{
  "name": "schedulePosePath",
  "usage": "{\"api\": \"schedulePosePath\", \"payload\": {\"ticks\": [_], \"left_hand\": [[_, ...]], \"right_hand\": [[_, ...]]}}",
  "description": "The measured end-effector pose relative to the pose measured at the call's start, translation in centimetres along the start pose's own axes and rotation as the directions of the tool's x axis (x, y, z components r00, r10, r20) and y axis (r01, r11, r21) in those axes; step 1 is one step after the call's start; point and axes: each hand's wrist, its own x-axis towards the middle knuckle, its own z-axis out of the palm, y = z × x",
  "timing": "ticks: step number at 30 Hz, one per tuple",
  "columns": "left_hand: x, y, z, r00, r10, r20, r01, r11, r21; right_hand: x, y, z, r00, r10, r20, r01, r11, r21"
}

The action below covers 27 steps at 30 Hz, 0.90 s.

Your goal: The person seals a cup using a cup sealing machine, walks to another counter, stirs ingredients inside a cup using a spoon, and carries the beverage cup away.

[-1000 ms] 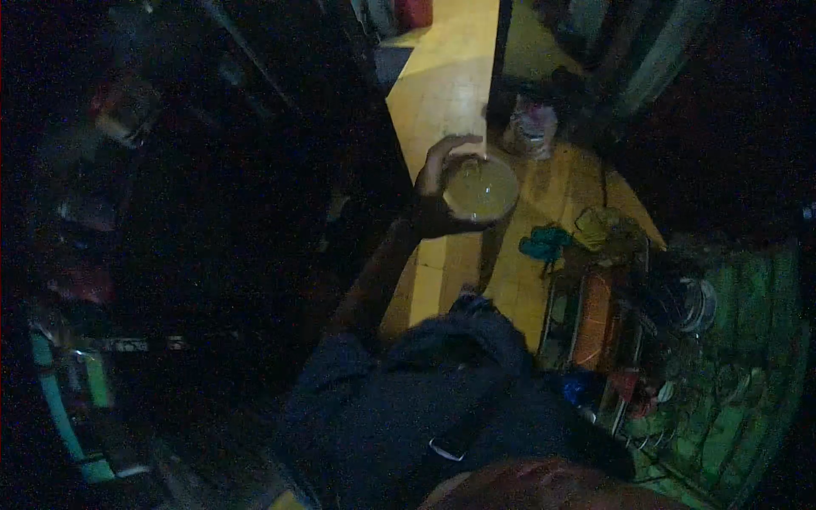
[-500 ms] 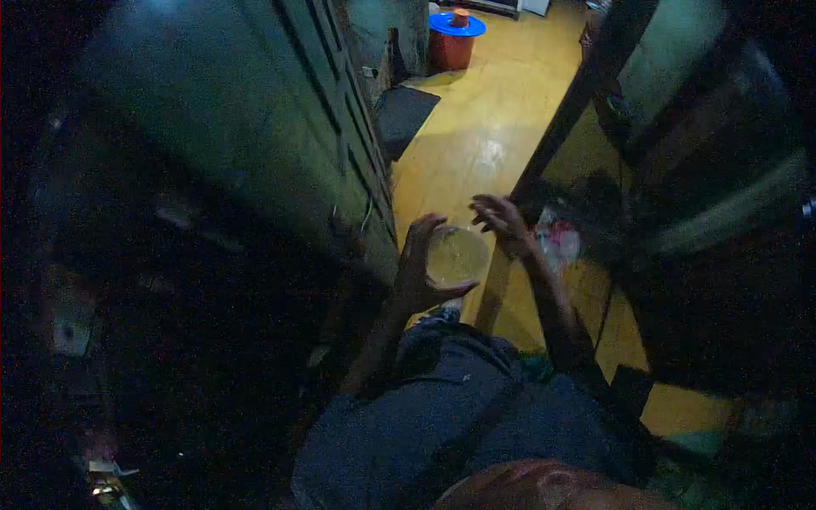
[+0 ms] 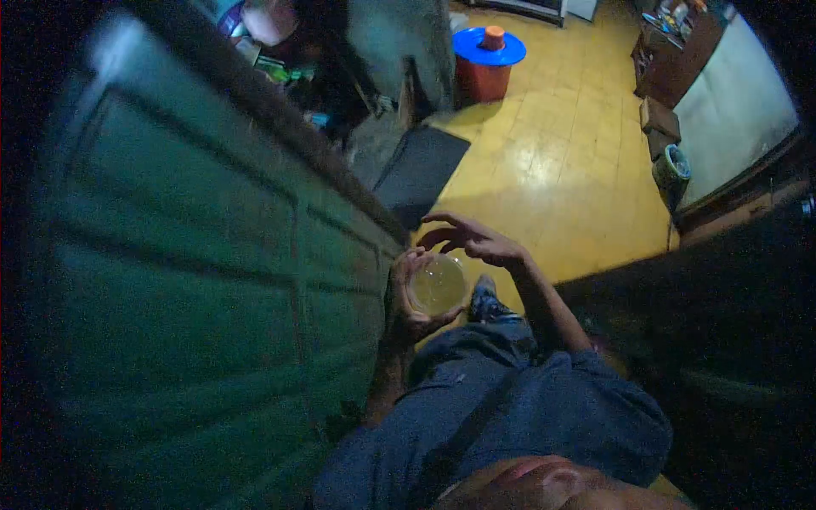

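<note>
A round, pale, see-through container (image 3: 439, 285) is held in front of my body. My left hand (image 3: 406, 297) wraps round its left side and underside, with the thumb and fingers on its edge. Above its upper rim is my right hand (image 3: 473, 240), its fingers apart and partly bent, holding nothing. Whether the right fingertips touch the rim I cannot tell. What the container holds is too unclear to name.
A green panelled door (image 3: 229, 280) stands close on the left. Ahead lie a dark mat (image 3: 429, 167) and a red bucket (image 3: 484, 82) with a blue lid (image 3: 489, 47). On the right are cardboard boxes (image 3: 660, 121), a small bin (image 3: 673, 166) and a dark doorway edge.
The view has moved forward to the lit doorway. My right hand, unseen at first, came in from the right and is now over the container. My left hand still holds it.
</note>
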Motion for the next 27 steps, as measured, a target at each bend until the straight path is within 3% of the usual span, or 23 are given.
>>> {"api": "schedulePosePath", "payload": {"ticks": [2,3,7,10,11,14,16,18,19,22,23,27], "left_hand": [[7.0,0.3,1.2,0.997,-0.059,0.043,0.059,0.998,0.011],[10.7,0.1,2.2,0.997,-0.024,0.067,0.031,0.993,-0.11],[25.6,-7.4,8.8,0.994,0.046,0.099,-0.023,0.976,-0.219],[33.6,-10.5,14.9,0.98,0.057,0.189,0.047,0.862,-0.505],[36.5,-12.0,16.7,0.97,0.137,0.2,-0.038,0.9,-0.434],[46.2,-15.9,23.0,0.909,0.311,0.276,-0.113,0.824,-0.555],[53.0,-19.3,27.8,0.853,0.427,0.301,-0.195,0.795,-0.575],[57.4,-21.1,32.6,0.838,0.329,0.435,0.015,0.784,-0.621],[60.3,-21.8,34.8,0.789,0.403,0.463,0.012,0.743,-0.669],[67.1,-24.4,41.5,0.713,0.43,0.553,0.059,0.75,-0.659],[70.8,-26.5,44.7,0.681,0.438,0.587,0.132,0.715,-0.687],[80.4,-31.6,53.9,0.641,0.467,0.609,0.141,0.709,-0.691]], "right_hand": [[1.1,-4.9,-3.7,0.981,-0.146,0.127,0.155,0.986,-0.065],[1.9,-7.6,-6.1,0.983,-0.109,0.147,0.119,0.991,-0.054],[4.0,-14.8,-19.2,0.983,-0.176,0.043,0.181,0.965,-0.192],[2.1,-17.4,-27.4,0.993,-0.121,-0.006,0.111,0.929,-0.352],[1.6,-18.8,-30.0,0.996,-0.073,-0.058,0.045,0.924,-0.379],[1.3,-21.8,-38.5,0.979,-0.153,-0.136,0.047,0.814,-0.579],[1.3,-23.2,-44.9,0.962,-0.192,-0.193,0.037,0.795,-0.606],[0.3,-24.3,-49.2,0.862,-0.271,-0.428,0.039,0.878,-0.477],[-0.2,-25.4,-51.6,0.821,-0.303,-0.484,-0.034,0.82,-0.571],[-1.4,-28.4,-58.2,0.71,-0.351,-0.611,-0.123,0.792,-0.599],[-1.3,-29.2,-62.8,0.686,-0.376,-0.622,-0.095,0.802,-0.59],[-1.1,-31.9,-75.4,0.659,-0.392,-0.642,0.059,0.878,-0.475]]}}
